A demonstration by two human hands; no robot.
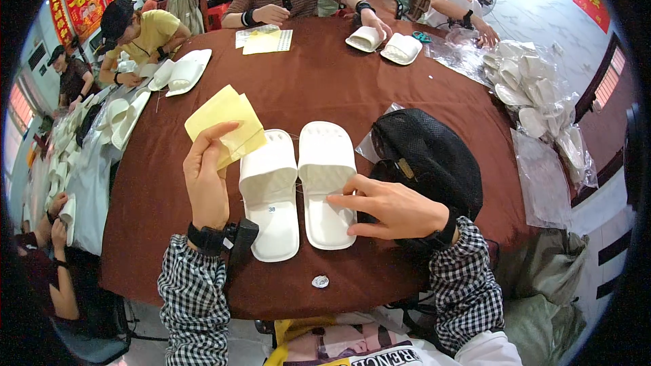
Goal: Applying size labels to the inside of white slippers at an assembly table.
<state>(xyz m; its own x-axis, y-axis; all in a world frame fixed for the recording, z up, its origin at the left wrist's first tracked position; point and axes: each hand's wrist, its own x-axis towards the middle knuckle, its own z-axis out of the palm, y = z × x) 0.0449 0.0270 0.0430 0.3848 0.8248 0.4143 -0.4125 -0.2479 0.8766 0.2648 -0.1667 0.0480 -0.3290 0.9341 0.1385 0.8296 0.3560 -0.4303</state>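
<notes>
On the brown counter [325, 88] two white slippers [298, 190] lie side by side. Left hand [207, 176] pinches yellow sheets [227, 122] just left of them. Right hand [386, 210] rests spread, fingertips touching the right slipper [327, 176]. Beside it sits a black mesh bag [427, 152].

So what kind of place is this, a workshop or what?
Likely a small hand-packing workshop: several people sit around a big brown table, each handling white slippers, with a heap of bagged slippers at the right and yellow paper slips in hand.
</notes>
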